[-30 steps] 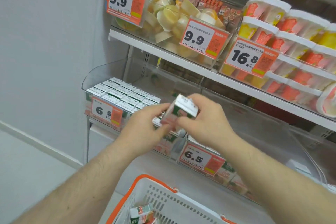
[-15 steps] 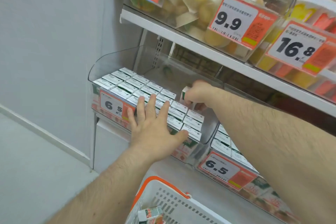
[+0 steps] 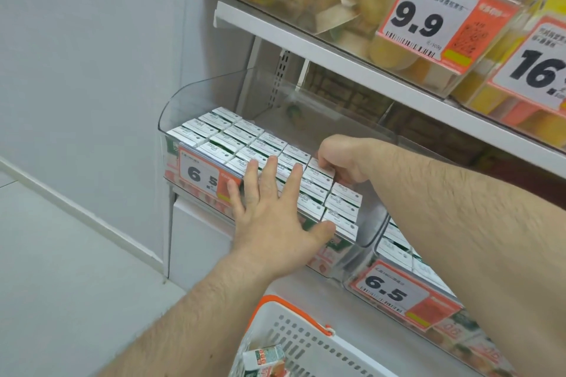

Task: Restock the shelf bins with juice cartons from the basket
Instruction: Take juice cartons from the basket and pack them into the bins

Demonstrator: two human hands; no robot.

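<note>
The carton (image 3: pixel 320 169) sits at the back end of the rows in the left bin (image 3: pixel 196 95), near the bin's right wall, and the right hand (image 3: pixel 343 159) has its fingers curled over it — pinching or pressing it down into line, I cannot tell which. It looks like a small juice brick: white-grey top with a little print, orange and green on the sides where they show. I'd judge it light and stiff along its edges but soft in the faces, so it wants holding by the two narrow sides near the top, not squeezed in the middle; the coated card is probably a bit slick.

The left hand (image 3: pixel 269 214) lies flat and spread on the front rows, fingers straight, gripping nothing — it seems to steady the pack while the new one goes in. The rows around are tight, tops level, filling the front half of the bin.

To the right a second bin (image 3: pixel 395 291) holds more of the same. Below, at the shelf's foot, the basket (image 3: pixel 306 333) shows one more carton (image 3: pixel 265 360) lying tilted inside.
</note>
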